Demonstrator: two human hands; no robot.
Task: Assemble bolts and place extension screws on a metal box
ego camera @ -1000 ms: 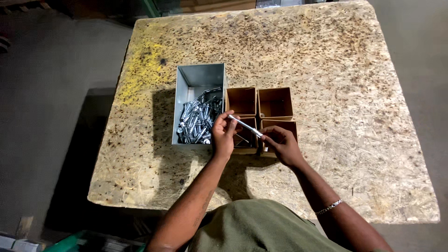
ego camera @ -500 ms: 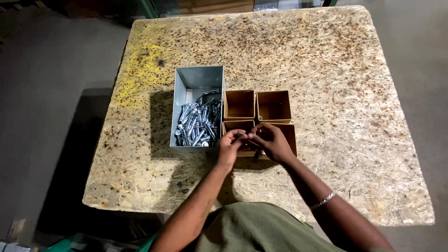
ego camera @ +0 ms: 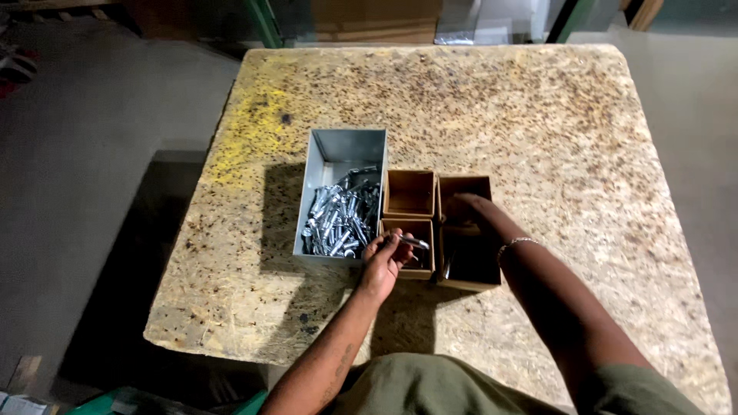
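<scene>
Now, left hand (ego camera: 382, 260) fingers pinching bolt (ego camera: 413, 242) — over near-left box (ego camera: 409, 247).

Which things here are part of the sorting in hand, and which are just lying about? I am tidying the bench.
In use: left hand holding a metal bolt; right hand in the brown boxes; grey tray of bolts.
Lying about: cardboard beyond the table; green object.
</scene>
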